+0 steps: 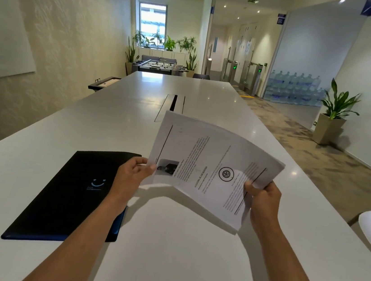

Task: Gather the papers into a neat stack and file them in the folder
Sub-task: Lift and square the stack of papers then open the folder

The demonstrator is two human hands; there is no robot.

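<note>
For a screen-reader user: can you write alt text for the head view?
Both hands, left hand and right hand, hold a stack of printed papers above a white table. A closed black folder lies on the table, at their left.

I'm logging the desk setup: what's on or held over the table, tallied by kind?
Paper stacks: 1, the printed papers held above the white table by left hand and right hand
Folders: 1, the black folder, closed, flat
Total: 2
</note>
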